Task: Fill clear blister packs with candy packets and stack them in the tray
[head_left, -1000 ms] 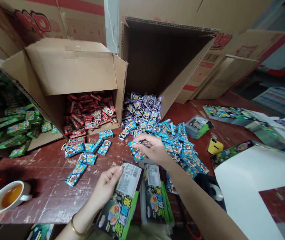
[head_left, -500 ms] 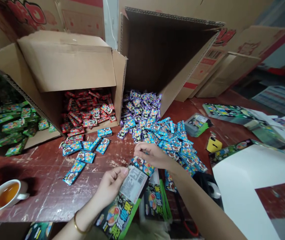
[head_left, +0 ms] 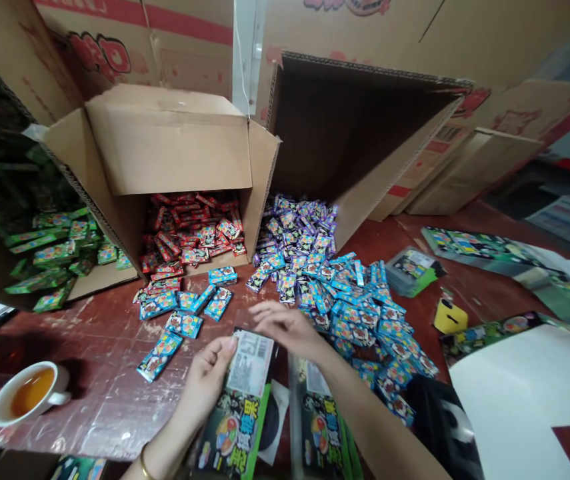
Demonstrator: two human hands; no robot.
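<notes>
Above the scuffed red-brown counter, a flat black-and-green packet is pinched by the left hand; at its one o'clock, the right hand is loosely opened, blue rectangular bars gone since earlier.

This looks like a small packing workshop. A worn red table carries open cartons turned on their sides, holding loose small packets sorted by colour: green packets, red packets and purple packets, with blue packets heaped in front. Matching printed packs are at the near edge, printed card lies to the right, and large printed boxes line the back.
</notes>
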